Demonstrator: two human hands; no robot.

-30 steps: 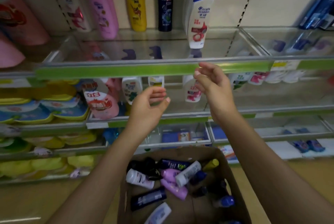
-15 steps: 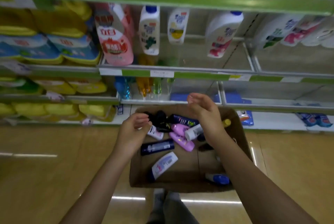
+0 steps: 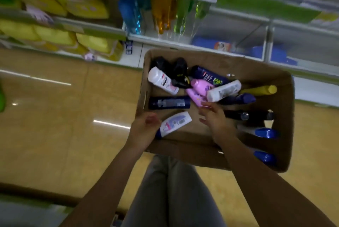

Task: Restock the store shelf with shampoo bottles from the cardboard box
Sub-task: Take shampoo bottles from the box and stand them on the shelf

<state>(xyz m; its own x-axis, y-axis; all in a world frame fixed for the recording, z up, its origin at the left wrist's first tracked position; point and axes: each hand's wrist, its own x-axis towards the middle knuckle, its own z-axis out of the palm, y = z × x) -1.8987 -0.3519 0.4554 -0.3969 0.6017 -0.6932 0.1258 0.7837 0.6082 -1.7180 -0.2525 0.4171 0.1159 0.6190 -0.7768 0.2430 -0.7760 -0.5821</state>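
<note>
Both hands are now coming down from the shelf into the brown cardboard box (image 3: 286,116): left hand (image 3: 145,129) and right hand (image 3: 216,118) are reaching with fingers apart, holding nothing, near the white-and-purple shampoo bottle (image 3: 174,123) at its near edge.

A cardboard box (image 3: 280,155) sits on the tan floor (image 3: 64,116) just before the lowest shelf (image 3: 165,40), which holds yellow packs (image 3: 95,45), blue, orange and green bottles (image 3: 163,12) and blue packets (image 3: 207,43).
</note>
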